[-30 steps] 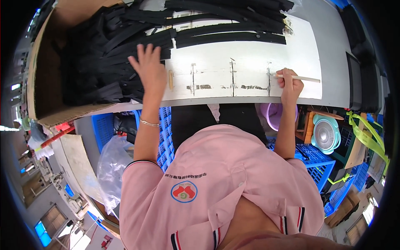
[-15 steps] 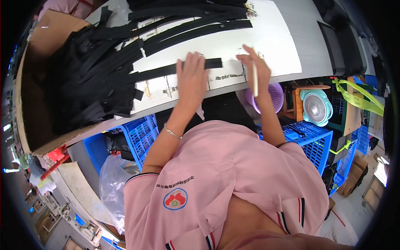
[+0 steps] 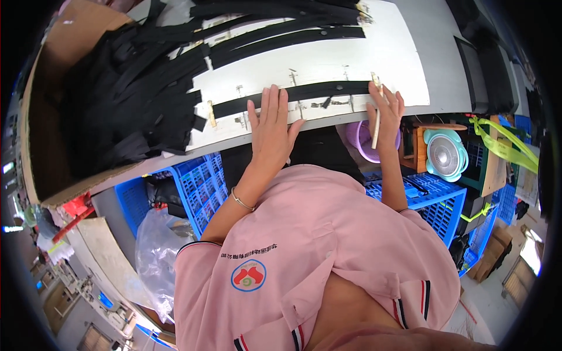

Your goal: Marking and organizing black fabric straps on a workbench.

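Note:
A long black fabric strip [image 3: 328,89] lies along the near edge of a marked white board [image 3: 404,64]. My left hand [image 3: 271,131] rests flat on it left of its middle, fingers stretched out and thumb apart. At the strip's right end, my right hand [image 3: 387,117] touches it with the fingertips. A thin white pen-like stick [image 3: 376,131] is held in that hand and points down along the palm. Small dark marks and pale tape pieces show on the board beside the strip. A small black scrap [image 3: 326,102] sits just below the strip.
A cardboard box [image 3: 35,117] heaped with black strips [image 3: 117,105] stands at the left. More strips [image 3: 287,44] lie across the board's far part. Below the table edge are blue plastic crates [image 3: 202,190], a purple basket [image 3: 355,137] and a turquoise fan [image 3: 445,152].
The strip has moved right, and its left end now lies on the board, away from the pile. My right hand has come to its right end; my left hand is still on it.

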A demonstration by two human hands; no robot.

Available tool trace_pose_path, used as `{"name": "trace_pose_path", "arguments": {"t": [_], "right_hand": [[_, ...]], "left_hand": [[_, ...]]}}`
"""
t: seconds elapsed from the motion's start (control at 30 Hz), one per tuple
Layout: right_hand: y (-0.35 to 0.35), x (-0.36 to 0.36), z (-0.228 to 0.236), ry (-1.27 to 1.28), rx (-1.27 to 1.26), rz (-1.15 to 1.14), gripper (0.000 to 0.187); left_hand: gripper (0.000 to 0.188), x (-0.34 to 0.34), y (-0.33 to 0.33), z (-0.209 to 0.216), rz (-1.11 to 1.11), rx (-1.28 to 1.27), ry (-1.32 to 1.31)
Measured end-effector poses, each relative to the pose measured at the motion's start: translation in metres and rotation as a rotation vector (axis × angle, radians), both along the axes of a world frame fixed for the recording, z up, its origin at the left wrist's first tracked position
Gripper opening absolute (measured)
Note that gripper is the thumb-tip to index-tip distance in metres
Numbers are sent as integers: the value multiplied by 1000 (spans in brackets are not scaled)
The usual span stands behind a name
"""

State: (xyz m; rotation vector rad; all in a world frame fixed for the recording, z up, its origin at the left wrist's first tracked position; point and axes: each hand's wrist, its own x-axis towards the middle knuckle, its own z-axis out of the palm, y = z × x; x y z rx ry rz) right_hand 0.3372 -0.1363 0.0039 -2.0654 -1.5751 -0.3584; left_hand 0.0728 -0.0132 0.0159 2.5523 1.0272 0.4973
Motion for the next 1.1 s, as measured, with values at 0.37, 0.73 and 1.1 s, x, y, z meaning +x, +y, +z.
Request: {"name": "trace_pose_path", "arguments": {"t": [0.37,0.73,1.1], "right_hand": [[6,-9,6,37,16,-67,41],[110,-140,53,1129,-26,362,28],[148,-171,17,1042,-97,423,26]], "left_hand": [[72,-75,11,-3,285,65,64],[72,-71,10,-7,316,87,-30],[72,-73,9,-15,343,104,-40]]}}
